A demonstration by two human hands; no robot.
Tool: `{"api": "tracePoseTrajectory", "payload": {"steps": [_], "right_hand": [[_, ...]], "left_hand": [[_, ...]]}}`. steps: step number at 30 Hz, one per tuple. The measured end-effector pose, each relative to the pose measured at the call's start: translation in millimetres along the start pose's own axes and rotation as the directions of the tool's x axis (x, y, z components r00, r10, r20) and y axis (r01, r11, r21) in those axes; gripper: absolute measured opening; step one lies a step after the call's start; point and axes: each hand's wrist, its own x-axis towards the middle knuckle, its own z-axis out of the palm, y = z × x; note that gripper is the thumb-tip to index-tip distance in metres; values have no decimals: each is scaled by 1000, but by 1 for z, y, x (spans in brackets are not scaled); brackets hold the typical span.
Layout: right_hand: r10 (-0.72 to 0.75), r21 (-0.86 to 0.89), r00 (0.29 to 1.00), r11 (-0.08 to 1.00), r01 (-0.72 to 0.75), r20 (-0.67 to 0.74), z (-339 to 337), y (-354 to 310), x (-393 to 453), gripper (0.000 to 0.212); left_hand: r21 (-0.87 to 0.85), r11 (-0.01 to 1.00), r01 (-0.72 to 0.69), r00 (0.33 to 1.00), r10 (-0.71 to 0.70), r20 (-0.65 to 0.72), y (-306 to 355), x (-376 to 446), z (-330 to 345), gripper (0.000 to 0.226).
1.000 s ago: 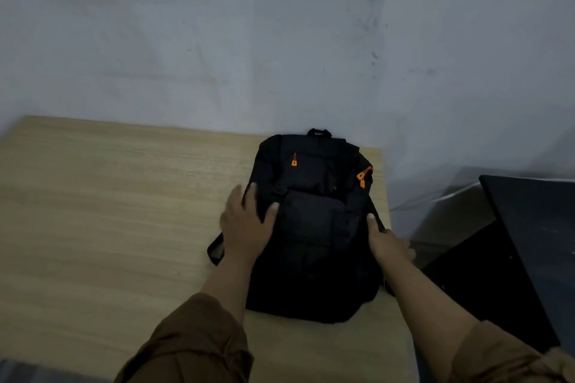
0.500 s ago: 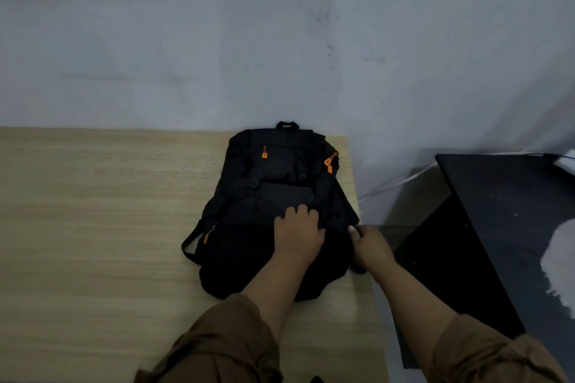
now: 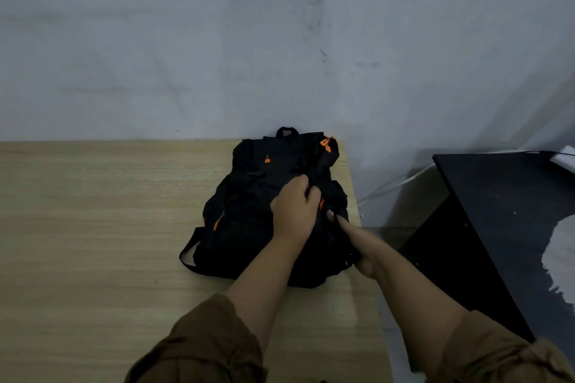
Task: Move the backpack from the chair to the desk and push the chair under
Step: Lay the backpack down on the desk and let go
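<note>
A black backpack (image 3: 252, 196) with orange zip pulls lies flat on the light wooden desk (image 3: 93, 227), near the desk's right edge, its top handle toward the wall. My left hand (image 3: 294, 208) rests on the middle of the bag with its fingers curled into the fabric. My right hand (image 3: 357, 242) grips the bag's right side by the desk edge, thumb on top. One shoulder strap loops out at the bag's lower left. No chair is in view.
A grey wall (image 3: 186, 40) stands right behind the desk. To the right, across a narrow gap, is a black table (image 3: 504, 211) with a white patch on it. A white cable (image 3: 395, 183) runs through the gap.
My left hand has moved from the bag's left side to its middle and curled into the fabric. My right hand has closed on the right side. The bag looks more bunched up.
</note>
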Motion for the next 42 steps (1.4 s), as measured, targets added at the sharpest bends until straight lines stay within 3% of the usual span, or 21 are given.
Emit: {"api": "tracePoseTrajectory", "payload": {"steps": [1,3,8,10,15,18,22,25,33,42], "right_hand": [[5,6,1000,1000,-5,-11,-1,0,2,34],[22,-5,996,1000,-23,-83,3,0,3,37],[71,-152,975,983,-104,-210,3,17,18,59],[26,-230,964,969,-90,-265,-2,26,26,65],[-181,-490,889,870,-53,-420,1,32,25,60],[-474,-706,760,707,28,-444,23,23,-3,41],[-708,-822,617,544,166,-344,61,17,-28,39],[-770,-868,586,449,215,-253,88,18,-39,29],[-781,-845,624,323,426,15,168,59,-82,18],[-686,-739,680,313,596,258,265,180,-180,19]], "left_hand": [[-33,999,12,1000,-13,-19,3,0,1,38],[-16,1000,19,1000,-19,-11,4,-2,5,38],[319,945,71,983,-121,141,-18,-23,14,20],[432,900,56,948,-184,261,-33,-32,15,27],[372,928,31,845,-223,486,-56,-42,-1,43],[308,951,-10,848,-154,506,-63,-48,-16,43],[146,989,16,929,-69,364,-70,-64,-45,24],[136,991,-3,958,-36,285,-77,-76,-67,19],[97,983,155,988,-156,8,-103,-146,-160,21],[15,932,361,910,-349,-225,-141,-328,-266,18]]}}
